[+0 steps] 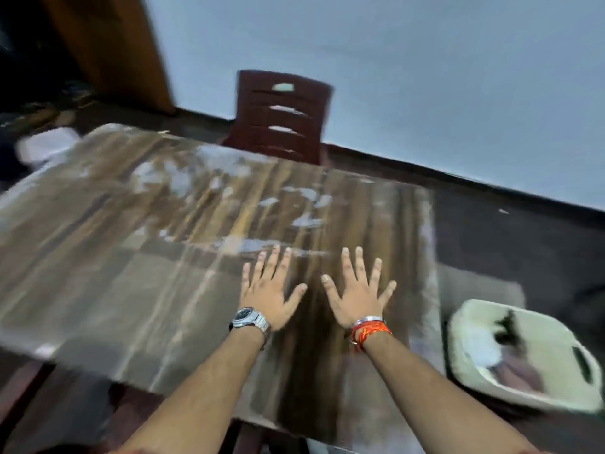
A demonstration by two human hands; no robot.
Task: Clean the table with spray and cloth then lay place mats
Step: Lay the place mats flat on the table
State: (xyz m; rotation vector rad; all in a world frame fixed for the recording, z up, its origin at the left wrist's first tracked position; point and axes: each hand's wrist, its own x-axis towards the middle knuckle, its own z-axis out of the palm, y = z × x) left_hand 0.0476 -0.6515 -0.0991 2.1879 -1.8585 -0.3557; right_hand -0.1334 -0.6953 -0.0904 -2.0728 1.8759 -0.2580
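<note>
Table point(137, 257), wood-grained with pale smears, fills the head view's middle; left hand point(266, 290) and right hand point(355, 294) hover empty, fingers spread, over its near right part; white basket point(523, 352) sits right; dark chair point(281, 116) stands beyond.

**Both hands spread flat, palms down**

Both bare forearms reach forward side by side. The left hand point(270, 290) and right hand point(357, 291) are held open and empty, fingers point(345, 260) splayed, thumbs pointing toward each other, near the table's point(98, 257) right edge.
</note>
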